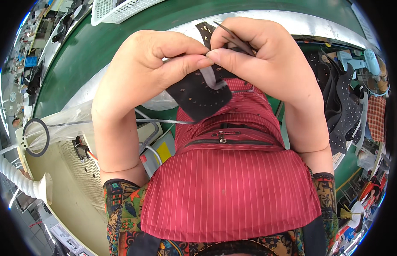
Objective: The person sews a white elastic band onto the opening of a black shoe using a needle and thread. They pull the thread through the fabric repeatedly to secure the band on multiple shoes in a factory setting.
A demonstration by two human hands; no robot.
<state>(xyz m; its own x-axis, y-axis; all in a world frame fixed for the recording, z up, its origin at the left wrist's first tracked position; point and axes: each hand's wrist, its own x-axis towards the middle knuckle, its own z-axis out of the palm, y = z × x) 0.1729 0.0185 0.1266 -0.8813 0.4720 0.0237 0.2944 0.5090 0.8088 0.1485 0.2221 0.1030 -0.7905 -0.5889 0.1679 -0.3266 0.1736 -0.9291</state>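
My left hand point(158, 59) pinches the edge of a black shoe-upper piece point(202, 100) between thumb and forefinger. My right hand point(262, 55) meets it there, thumb and finger closed at the same spot. The piece hangs above my lap, dotted with small holes and metal eyelets. A grey strip point(208, 78) dangles across its face from under the fingertips. Tucked in my right hand is a dark tool with two pointed tips point(237, 40), snips or tweezers; I cannot tell which. Exactly what lies between the fingertips is hidden.
A narrow grey tape point(164, 120) stretches from near a black ring point(36, 137) toward my lap. Ahead lies a green work surface point(181, 17) with a white basket point(117, 10). Black studded pieces point(339, 94) hang at the right. A white hose point(23, 177) stands at the left.
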